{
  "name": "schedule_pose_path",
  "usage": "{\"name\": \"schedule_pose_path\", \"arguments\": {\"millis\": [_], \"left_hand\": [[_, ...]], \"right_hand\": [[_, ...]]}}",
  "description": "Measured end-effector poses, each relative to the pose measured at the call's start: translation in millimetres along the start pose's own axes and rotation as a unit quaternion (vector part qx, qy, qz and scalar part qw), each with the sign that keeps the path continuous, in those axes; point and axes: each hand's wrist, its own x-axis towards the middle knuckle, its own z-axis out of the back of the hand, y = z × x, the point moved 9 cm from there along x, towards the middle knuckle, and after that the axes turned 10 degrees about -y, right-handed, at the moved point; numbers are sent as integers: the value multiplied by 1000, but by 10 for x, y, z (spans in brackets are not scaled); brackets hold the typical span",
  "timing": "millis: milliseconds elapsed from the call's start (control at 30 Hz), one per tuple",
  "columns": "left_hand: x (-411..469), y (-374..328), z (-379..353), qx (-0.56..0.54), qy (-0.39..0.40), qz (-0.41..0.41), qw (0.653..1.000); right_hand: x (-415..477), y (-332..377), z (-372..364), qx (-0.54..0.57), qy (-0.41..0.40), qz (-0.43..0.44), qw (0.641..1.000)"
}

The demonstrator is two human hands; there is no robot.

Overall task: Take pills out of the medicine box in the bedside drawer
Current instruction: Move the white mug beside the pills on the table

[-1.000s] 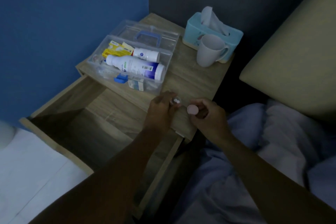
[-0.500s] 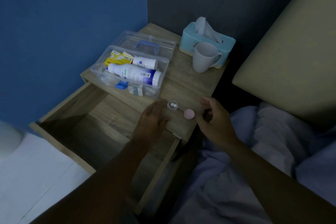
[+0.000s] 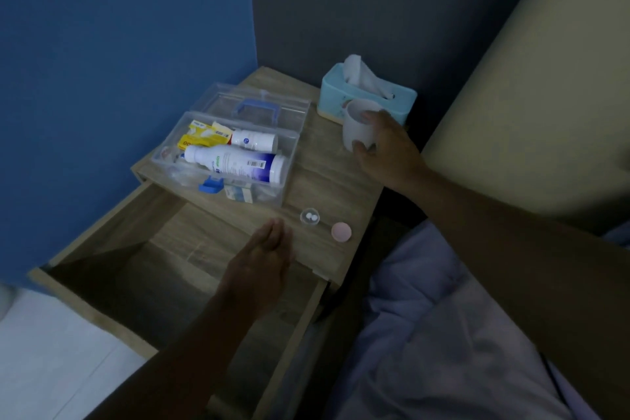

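Note:
The clear medicine box [image 3: 289, 143] sits open on the bedside table [image 3: 327, 181], holding white bottles and yellow packets. A small clear cup with two white pills [image 3: 309, 216] stands near the table's front edge, and a pink lid [image 3: 341, 231] lies just right of it. My left hand [image 3: 260, 266] hovers flat over the open drawer [image 3: 163, 249], fingers together, holding nothing. At the back of the table my right hand [image 3: 388, 150] wraps around the white mug [image 3: 358, 128].
A teal tissue box [image 3: 368, 97] stands behind the mug against the dark wall. A beige headboard cushion [image 3: 531, 95] rises on the right, with bedding [image 3: 443, 334] below it. The blue wall is on the left, pale floor beneath.
My right hand left the pink lid on the table and moved back to the mug. My left hand let go of the pill cup and drew back over the drawer.

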Motion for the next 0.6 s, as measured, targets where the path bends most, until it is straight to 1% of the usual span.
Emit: {"name": "schedule_pose_path", "arguments": {"millis": [100, 200, 233, 333, 433, 500, 600], "left_hand": [[-3, 18, -142, 21, 37, -32, 999], [39, 63, -213, 21, 56, -33, 998], [48, 74, -204, 7, 55, -22, 998], [62, 95, -136, -7, 40, 5, 999], [73, 96, -68, -19, 25, 26, 999], [68, 76, -70, -17, 31, 25, 999], [68, 58, 6, -13, 17, 26, 999]], "right_hand": [[253, -124, -140, -62, 15, -4, 998], [403, -316, -306, -126, 64, -18, 990], [441, -361, -336, -139, 74, -21, 987], [515, -404, -390, -144, 88, -26, 985], [560, -360, -433, -114, 88, -23, 989], [589, -360, -443, -112, 87, -29, 990], [643, -400, -421, -134, 81, -49, 986]]}}
